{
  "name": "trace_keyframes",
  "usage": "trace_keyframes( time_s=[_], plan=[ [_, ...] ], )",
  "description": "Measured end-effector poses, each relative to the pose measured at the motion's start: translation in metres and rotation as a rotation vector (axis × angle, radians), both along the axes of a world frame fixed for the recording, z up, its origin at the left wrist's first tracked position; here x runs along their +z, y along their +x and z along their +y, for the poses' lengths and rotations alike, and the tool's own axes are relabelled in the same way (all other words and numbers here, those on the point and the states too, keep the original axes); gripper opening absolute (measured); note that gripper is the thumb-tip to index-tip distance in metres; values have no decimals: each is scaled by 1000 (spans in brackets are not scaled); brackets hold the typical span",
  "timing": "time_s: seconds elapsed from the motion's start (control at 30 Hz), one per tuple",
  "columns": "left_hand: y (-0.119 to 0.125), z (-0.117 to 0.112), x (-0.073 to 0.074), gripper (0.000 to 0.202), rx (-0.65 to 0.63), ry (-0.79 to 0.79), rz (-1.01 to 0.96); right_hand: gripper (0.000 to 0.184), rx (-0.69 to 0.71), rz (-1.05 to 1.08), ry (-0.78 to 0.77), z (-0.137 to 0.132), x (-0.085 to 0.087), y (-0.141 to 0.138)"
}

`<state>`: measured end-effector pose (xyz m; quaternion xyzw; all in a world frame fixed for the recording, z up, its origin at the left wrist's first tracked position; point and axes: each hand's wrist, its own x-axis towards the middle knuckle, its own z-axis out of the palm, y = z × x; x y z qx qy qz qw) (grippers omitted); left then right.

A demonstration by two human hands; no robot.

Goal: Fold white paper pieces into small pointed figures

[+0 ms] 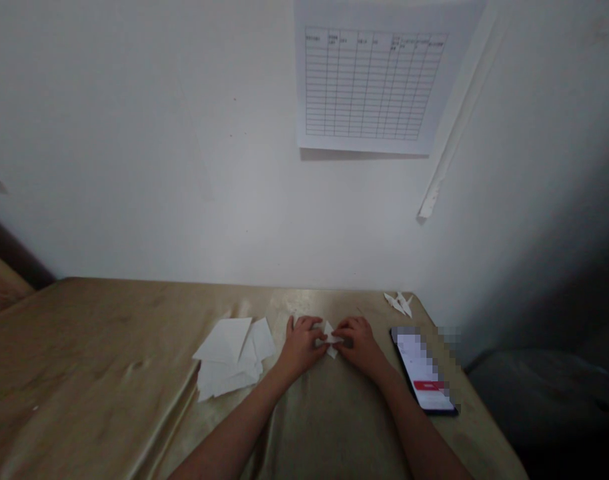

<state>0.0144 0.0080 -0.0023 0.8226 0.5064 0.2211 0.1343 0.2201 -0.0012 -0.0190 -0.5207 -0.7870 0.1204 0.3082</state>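
A small folded piece of white paper [329,330] lies between my hands near the far side of the table. My left hand [303,340] pinches its left side, with the thumb and fingertips closed on the edge. From the right, my right hand [357,340] grips the opposite side between thumb and fingers. The paper shows pointed corners at top and bottom; its finer folds are too small to make out. Left of my left hand sits a loose pile of white paper sheets [229,360], several of them overlapping at angles.
A smartphone [427,373] with a lit screen lies right of my right arm. Folded white paper pieces [400,304] rest at the table's far right corner. The table [109,360] has a wrinkled tan cover and meets a white wall, where a printed grid sheet [374,87] hangs.
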Motion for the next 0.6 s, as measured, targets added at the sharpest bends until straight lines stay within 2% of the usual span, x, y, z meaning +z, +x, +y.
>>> trace_keyframes(
  time_s=[0.1, 0.33, 0.6],
  plan=[
    [1, 0, 0, 17, 5, -23, -1, 14, 10, -46, 32, 1, -1, -2],
    [1, 2, -5, 12, -1, 0, -6, 17, 24, -76, 72, 0, 5, -4],
    [8, 0, 0, 11, 46, 35, 18, 11, -111, -80, 90, -3, 3, -15]
  ],
)
